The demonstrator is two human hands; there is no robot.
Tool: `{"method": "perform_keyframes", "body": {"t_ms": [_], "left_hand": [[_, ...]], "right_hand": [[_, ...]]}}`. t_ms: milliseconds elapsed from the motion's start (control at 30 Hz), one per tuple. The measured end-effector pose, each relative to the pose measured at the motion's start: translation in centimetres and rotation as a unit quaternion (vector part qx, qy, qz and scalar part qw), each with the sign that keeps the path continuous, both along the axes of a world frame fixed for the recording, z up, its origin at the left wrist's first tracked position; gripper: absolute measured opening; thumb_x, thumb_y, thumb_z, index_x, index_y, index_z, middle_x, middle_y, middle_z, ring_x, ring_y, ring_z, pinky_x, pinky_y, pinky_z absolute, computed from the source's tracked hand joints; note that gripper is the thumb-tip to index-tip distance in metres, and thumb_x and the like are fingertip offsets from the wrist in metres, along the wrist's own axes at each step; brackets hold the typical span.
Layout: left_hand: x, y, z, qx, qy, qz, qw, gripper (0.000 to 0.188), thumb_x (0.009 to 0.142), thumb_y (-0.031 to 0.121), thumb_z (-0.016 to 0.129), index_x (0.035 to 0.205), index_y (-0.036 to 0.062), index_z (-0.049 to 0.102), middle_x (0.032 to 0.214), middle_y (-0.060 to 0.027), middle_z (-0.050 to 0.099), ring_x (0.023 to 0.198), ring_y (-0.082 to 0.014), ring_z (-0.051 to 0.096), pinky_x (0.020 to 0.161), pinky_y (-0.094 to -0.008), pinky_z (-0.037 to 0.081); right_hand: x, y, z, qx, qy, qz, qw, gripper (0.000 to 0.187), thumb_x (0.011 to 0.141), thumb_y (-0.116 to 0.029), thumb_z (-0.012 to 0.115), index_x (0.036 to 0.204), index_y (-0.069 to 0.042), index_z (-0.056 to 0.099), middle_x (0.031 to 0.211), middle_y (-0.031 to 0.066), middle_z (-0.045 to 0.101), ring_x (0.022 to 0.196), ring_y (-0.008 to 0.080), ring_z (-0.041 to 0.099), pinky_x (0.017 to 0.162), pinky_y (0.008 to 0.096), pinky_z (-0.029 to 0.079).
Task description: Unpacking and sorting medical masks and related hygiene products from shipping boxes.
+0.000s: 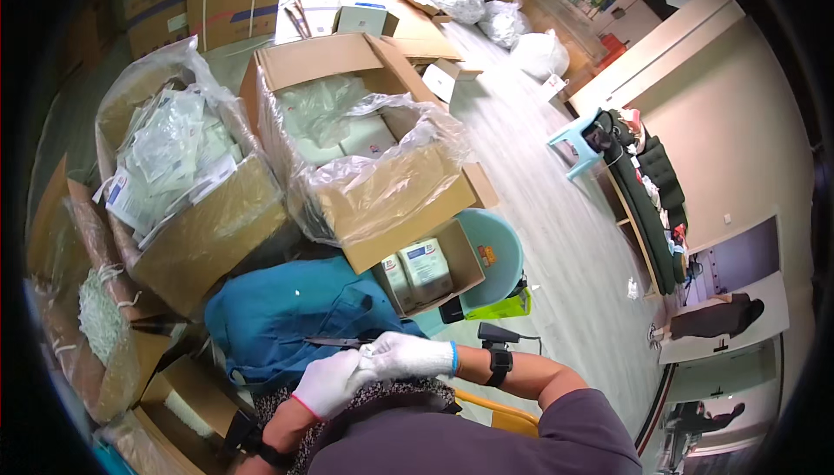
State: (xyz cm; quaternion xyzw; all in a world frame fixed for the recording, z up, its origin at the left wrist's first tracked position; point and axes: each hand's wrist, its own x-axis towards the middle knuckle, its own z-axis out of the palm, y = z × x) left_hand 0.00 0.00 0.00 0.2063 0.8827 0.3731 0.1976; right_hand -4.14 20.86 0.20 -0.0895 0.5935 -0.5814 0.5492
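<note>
Both of my hands wear white gloves and meet just above my lap. My right hand (410,355), with a blue cuff and a black watch on the wrist, is closed around the handle end of dark scissors (337,342), whose blades point left. My left hand (328,385) is curled against it, pinching a small pale packet (366,352) at the fingertips. How the packet is gripped is partly hidden by the gloves. A teal cloth (278,310) lies under and beyond the hands.
Two large plastic-lined cardboard boxes (382,206) (204,232) hold clear packets. A small open box (452,258) with white-and-blue packs sits on a teal stool (499,253). A black handheld scanner (497,333) lies to my right. More boxes and bags stand farther back.
</note>
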Motion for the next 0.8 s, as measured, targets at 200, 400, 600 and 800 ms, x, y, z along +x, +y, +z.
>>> {"method": "perform_keyframes", "body": {"t_ms": [200,400,600,800], "left_hand": [[0.9,-3.0,2.1,0.278,-0.141,0.035,0.950,0.019,0.090,0.019,0.066,0.085,0.0015,0.066,0.075,-0.0136,0.063,0.064,-0.0262,0.059,0.063,-0.0317,0.049],[3.8,-9.7,-1.2,0.291,-0.007,0.054,0.955,0.016,0.087,0.010,0.060,0.074,0.0029,0.064,0.064,-0.0099,0.056,0.062,-0.0200,0.059,0.055,-0.0328,0.046],[10.6,-21.5,-6.0,0.576,-0.190,0.601,0.521,0.015,0.098,0.021,0.045,0.086,0.0119,0.046,0.066,0.0034,0.034,0.045,-0.0058,0.025,0.040,-0.0229,0.022],[15.8,-24.5,-11.5,0.654,-0.236,0.657,0.292,0.018,0.096,0.011,0.045,0.078,0.0124,0.046,0.065,0.0006,0.038,0.055,-0.0139,0.036,0.049,-0.0296,0.029]], "right_hand": [[1.4,-1.2,4.2,-0.042,-0.113,-0.078,0.990,0.029,0.094,-0.032,0.064,0.080,-0.007,0.061,0.068,-0.0009,0.061,0.059,0.0048,0.052,0.053,0.0207,0.042],[-0.3,0.9,5.5,0.002,-0.130,-0.068,0.989,0.019,0.095,-0.023,0.063,0.090,-0.004,0.061,0.077,0.0059,0.067,0.071,0.0133,0.065,0.064,0.0245,0.053],[-3.7,3.7,5.4,-0.020,-0.133,-0.398,0.907,0.029,0.095,-0.036,0.064,0.101,-0.007,0.059,0.083,0.0034,0.063,0.071,0.0157,0.062,0.058,0.0268,0.052],[-1.4,1.4,2.1,-0.001,-0.237,-0.375,0.896,0.027,0.099,-0.038,0.055,0.105,-0.012,0.052,0.093,0.0093,0.061,0.074,0.0163,0.061,0.062,0.0270,0.055]]}}
